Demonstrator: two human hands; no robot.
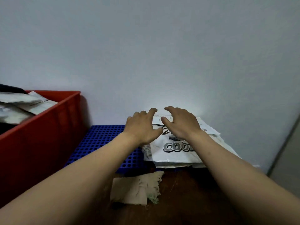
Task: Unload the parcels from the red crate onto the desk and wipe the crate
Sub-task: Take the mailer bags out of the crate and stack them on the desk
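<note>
Both hands are over 1 stack of white parcels (pixel 175 153) at the back right of the desk (pixel 186 192), close to the wall. The stack lies partly on a blue perforated mat (pixel 100 140). The left hand (pixel 142 127) and right hand (pixel 180 123) are side by side, palms down, thumbs almost meeting. The fingers of both are spread and only lightly bent, and neither grips anything. I cannot tell whether the fingertips press on the top parcel or hang just above it. The red crate (pixel 48 127) stands at the left, with its near wall running from the front edge back toward the wall, so its long axis appears to point away from the person. It is not empty: several pale parcels in the crate (pixel 24 103) lie tilted and overlapping against its far corner, along with something dark at the left edge that I cannot identify. Key relation: the remaining load lies to the left of both hands, across the mat and over the crate wall, and the left hand is the nearer of the 2. Judgement: unloading is partly done, and the next reach goes left and up over the rim. A crumpled beige cloth (pixel 136 189) lies on the desk in front of the stack, between the forearms, untouched. Wiping is likely to wait until the crate is cleared.
</note>
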